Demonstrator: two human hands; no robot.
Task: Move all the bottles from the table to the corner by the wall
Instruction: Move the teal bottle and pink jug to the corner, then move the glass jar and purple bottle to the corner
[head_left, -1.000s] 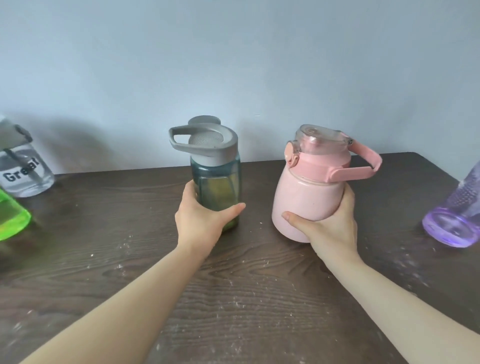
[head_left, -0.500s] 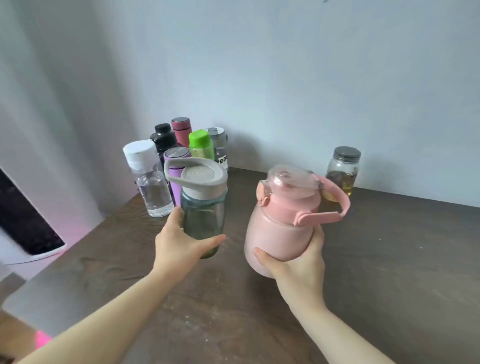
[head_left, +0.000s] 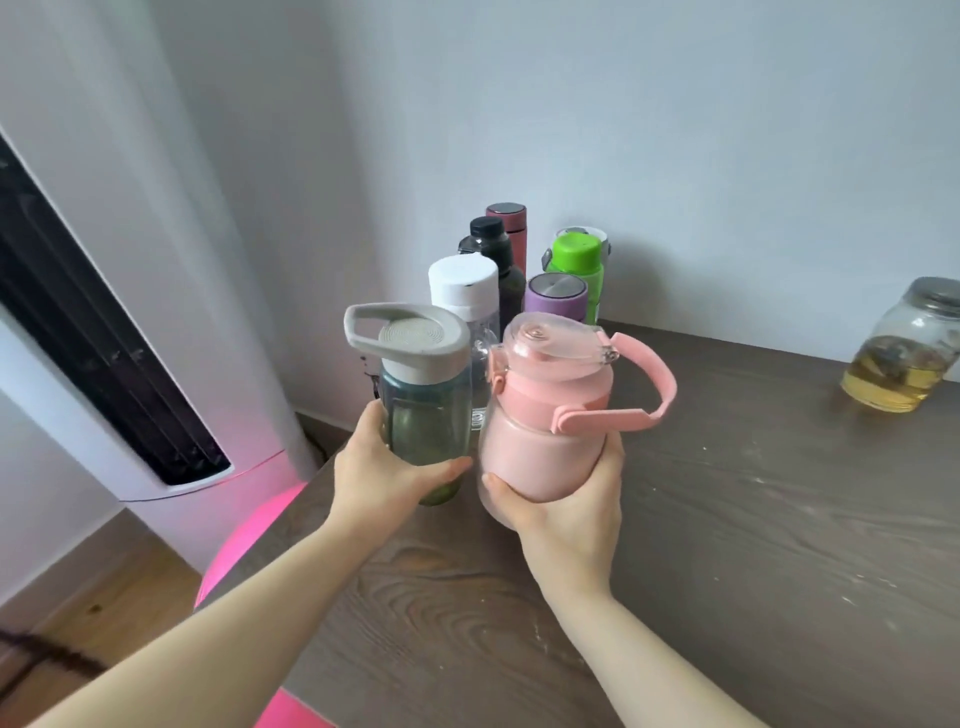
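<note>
My left hand (head_left: 382, 470) grips a teal bottle (head_left: 423, 410) with a grey loop lid, held above the table's left edge. My right hand (head_left: 563, 512) is wrapped under a round pink bottle (head_left: 545, 441) with a clear lid and pink strap handle, right beside the teal one. Both are in the air, just in front of a cluster of bottles in the wall corner: a white-capped clear bottle (head_left: 464, 283), a black one (head_left: 493, 249), a maroon one (head_left: 508, 221), a purple one (head_left: 556, 297) and a green-capped one (head_left: 577, 265).
The dark wooden table (head_left: 727, 545) stretches right along the wall. A glass jar (head_left: 906, 353) with yellowish liquid stands at the far right by the wall. A tall white appliance (head_left: 130, 291) stands left of the table, and wooden floor shows below.
Both hands have carried the teal and pink bottles left along the table toward the corner cluster. The two bottles are now closer together and nearer the cluster.
</note>
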